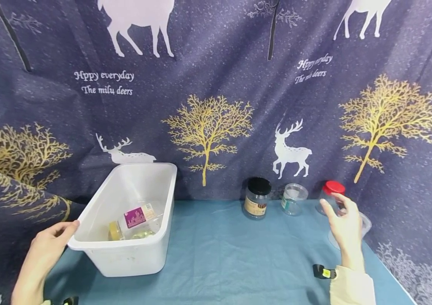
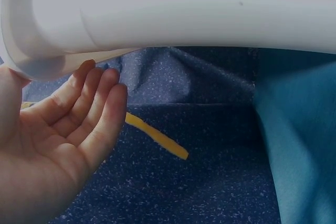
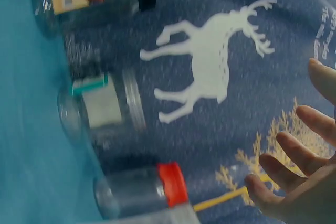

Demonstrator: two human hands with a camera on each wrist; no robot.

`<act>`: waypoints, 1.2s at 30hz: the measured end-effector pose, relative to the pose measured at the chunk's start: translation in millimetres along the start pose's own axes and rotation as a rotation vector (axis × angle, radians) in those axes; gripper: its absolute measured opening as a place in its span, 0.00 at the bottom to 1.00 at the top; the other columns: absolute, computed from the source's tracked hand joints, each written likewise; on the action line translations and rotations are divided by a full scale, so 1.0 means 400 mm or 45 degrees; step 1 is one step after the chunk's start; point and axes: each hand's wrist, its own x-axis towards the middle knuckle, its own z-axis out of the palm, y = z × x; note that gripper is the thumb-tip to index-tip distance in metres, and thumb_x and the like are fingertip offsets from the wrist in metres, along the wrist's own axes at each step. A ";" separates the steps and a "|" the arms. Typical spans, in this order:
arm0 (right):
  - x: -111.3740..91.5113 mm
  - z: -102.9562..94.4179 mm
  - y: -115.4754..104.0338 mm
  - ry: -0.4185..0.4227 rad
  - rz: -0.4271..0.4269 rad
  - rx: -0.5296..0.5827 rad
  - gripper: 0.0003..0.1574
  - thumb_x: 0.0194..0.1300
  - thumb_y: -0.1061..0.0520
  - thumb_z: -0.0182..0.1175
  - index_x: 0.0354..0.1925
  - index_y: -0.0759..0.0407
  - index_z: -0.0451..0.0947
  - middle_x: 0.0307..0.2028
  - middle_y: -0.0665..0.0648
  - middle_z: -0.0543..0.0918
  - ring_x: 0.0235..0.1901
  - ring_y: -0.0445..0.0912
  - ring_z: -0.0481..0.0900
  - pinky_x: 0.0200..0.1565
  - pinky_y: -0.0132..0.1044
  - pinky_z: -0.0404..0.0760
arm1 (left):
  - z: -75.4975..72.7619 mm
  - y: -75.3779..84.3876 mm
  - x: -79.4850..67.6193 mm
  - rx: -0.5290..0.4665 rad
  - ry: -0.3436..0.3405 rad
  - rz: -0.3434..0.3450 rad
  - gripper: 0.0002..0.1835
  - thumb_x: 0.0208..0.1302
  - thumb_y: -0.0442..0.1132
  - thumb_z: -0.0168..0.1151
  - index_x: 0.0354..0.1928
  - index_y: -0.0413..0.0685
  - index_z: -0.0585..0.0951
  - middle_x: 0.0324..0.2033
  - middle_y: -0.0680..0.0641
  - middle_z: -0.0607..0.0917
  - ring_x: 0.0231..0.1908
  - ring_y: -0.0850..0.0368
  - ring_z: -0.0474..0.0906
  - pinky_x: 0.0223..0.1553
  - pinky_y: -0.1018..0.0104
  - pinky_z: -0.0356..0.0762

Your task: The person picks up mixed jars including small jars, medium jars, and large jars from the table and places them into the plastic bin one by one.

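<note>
My left hand [image 1: 49, 243] holds the near left corner of the white plastic bin [image 1: 133, 258] by its rim. In the left wrist view its thumb is at the rim and its fingers [image 2: 107, 108] bend up beneath it. Inside the bin lies a clear jar with a yellow lid [image 1: 115, 231] and a purple label [image 1: 135, 217]. On the right, my right hand [image 1: 345, 224] is raised, thumb and fingers spread, holding nothing. It overlaps the red-lidded clear jar [image 1: 333, 187] and a clear container [image 1: 365, 224] in the head view; in the right wrist view it is apart from the jars.
A black-lidded jar [image 1: 257, 199] and a lidless clear jar [image 1: 294, 201] stand along the back of the blue-covered table [image 1: 238, 254]. Behind them hangs a dark blue cloth [image 1: 216, 63] printed with deer and trees. The table's edge [image 1: 395, 279] slants down at the right.
</note>
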 end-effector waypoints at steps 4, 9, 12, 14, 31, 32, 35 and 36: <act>0.002 -0.043 0.038 0.070 0.003 -0.127 0.28 0.63 0.49 0.68 0.59 0.57 0.78 0.54 0.62 0.77 0.52 0.53 0.71 0.46 0.32 0.63 | 0.011 0.001 0.000 -0.009 0.002 0.003 0.35 0.73 0.60 0.48 0.56 0.29 0.77 0.43 0.33 0.84 0.35 0.57 0.77 0.33 0.57 0.70; -0.005 -0.078 0.089 0.118 0.094 -0.191 0.30 0.62 0.49 0.67 0.60 0.59 0.76 0.57 0.67 0.74 0.57 0.60 0.69 0.54 0.44 0.64 | 0.014 0.000 0.001 -0.011 -0.017 -0.012 0.36 0.73 0.61 0.47 0.57 0.29 0.76 0.43 0.34 0.85 0.35 0.58 0.77 0.32 0.58 0.70; -0.011 -0.089 0.112 0.136 0.172 -0.184 0.33 0.62 0.49 0.67 0.62 0.60 0.73 0.60 0.69 0.70 0.61 0.63 0.65 0.62 0.55 0.59 | 0.011 -0.002 0.001 -0.009 -0.026 -0.017 0.37 0.73 0.61 0.47 0.57 0.29 0.76 0.43 0.34 0.84 0.36 0.57 0.77 0.33 0.56 0.70; -0.013 -0.092 0.124 0.142 0.204 -0.172 0.35 0.62 0.48 0.68 0.63 0.59 0.72 0.61 0.69 0.69 0.63 0.64 0.63 0.63 0.58 0.57 | 0.010 -0.003 -0.001 0.000 -0.022 -0.012 0.37 0.73 0.61 0.47 0.57 0.30 0.76 0.44 0.33 0.84 0.37 0.57 0.77 0.34 0.55 0.70; -0.024 -0.090 0.240 0.089 0.480 -0.083 0.60 0.59 0.45 0.69 0.77 0.56 0.45 0.66 0.74 0.60 0.65 0.67 0.59 0.64 0.58 0.55 | 0.002 -0.006 0.002 0.019 0.007 0.020 0.36 0.73 0.60 0.48 0.56 0.30 0.77 0.44 0.32 0.84 0.36 0.57 0.77 0.33 0.56 0.70; -0.024 -0.087 0.247 0.085 0.487 -0.079 0.61 0.59 0.45 0.69 0.77 0.57 0.44 0.65 0.74 0.61 0.64 0.67 0.61 0.64 0.59 0.57 | 0.001 -0.005 0.002 0.020 0.010 0.022 0.35 0.73 0.60 0.48 0.56 0.30 0.77 0.44 0.32 0.84 0.36 0.56 0.77 0.33 0.56 0.70; -0.026 -0.079 0.263 0.065 0.503 -0.073 0.62 0.59 0.46 0.69 0.77 0.59 0.42 0.64 0.77 0.62 0.61 0.69 0.63 0.61 0.60 0.60 | -0.001 -0.004 0.001 0.021 0.010 0.021 0.35 0.73 0.60 0.48 0.56 0.30 0.77 0.44 0.32 0.84 0.37 0.56 0.77 0.33 0.56 0.70; -0.027 -0.077 0.268 0.060 0.510 -0.071 0.62 0.59 0.46 0.69 0.76 0.60 0.42 0.64 0.78 0.62 0.61 0.70 0.64 0.61 0.61 0.61 | -0.001 -0.004 0.001 0.021 0.011 0.019 0.35 0.73 0.60 0.48 0.56 0.30 0.77 0.44 0.32 0.84 0.37 0.55 0.77 0.33 0.56 0.70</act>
